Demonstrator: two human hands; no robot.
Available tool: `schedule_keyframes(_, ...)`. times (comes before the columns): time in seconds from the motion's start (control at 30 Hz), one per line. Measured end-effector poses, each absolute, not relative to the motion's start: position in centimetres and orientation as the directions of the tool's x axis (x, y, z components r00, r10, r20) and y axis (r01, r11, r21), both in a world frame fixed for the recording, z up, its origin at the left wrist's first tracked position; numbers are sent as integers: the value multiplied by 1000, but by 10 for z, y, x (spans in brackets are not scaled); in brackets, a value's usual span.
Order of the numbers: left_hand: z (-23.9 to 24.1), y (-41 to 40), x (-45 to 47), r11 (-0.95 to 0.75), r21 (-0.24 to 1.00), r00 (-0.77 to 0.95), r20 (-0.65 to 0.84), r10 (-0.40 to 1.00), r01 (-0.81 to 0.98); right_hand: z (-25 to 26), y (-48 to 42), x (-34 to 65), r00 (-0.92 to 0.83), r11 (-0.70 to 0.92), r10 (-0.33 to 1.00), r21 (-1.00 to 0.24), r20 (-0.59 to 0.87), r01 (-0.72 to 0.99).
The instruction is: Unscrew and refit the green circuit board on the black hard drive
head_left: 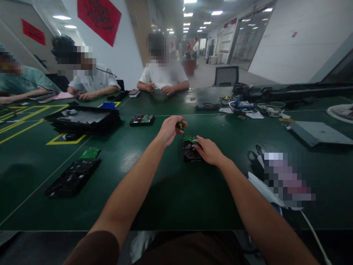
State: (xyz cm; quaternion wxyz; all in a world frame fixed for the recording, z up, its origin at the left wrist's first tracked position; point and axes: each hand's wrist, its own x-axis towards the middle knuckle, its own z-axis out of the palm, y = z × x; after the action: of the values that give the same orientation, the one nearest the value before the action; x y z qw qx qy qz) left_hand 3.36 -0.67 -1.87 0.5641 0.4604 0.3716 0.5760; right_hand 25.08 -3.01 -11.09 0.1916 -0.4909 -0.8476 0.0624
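Observation:
In front of me a hard drive (188, 155) lies on the green table with its green circuit board (189, 138) at the far end. My left hand (168, 130) is closed around the black-and-yellow handle of what looks like a screwdriver (180, 126), held just above the board's far edge. The tool's shaft and tip are too small to make out. From the right, my right hand (209, 150) grips the drive, its fingertips on the top face by the board.
Left of me lies another hard drive (74, 176) with a green board (90, 153) at its far end. A third drive (141, 120) and a black tray (85, 117) are farther off. Cables (242, 105) and a grey metal panel (321, 132) sit to the right. Several people sit opposite.

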Motion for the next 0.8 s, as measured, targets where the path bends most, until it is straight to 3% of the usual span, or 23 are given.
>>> schedule_keyframes(0.13,-21,-4,35,-133,929,6,144,990,-344,-112,-30,251,-441,503,861,-298,253,811)
schedule_keyframes(0.3,-23,-1,32,-227,953,-62,219,974,-201,-114,-29,252,-444,506,859,-298,254,809)
schedule_keyframes(0.47,-22,-5,34,-161,951,25,174,984,-263,-114,-30,252,-446,510,858,-308,256,804)
schedule_keyframes(0.6,-21,-5,36,-145,934,-23,145,989,-327,-112,-31,251,-435,497,866,-316,248,808)
schedule_keyframes(0.8,-22,-1,31,-203,957,-63,194,979,-209,-109,-32,252,-437,492,870,-335,229,803)
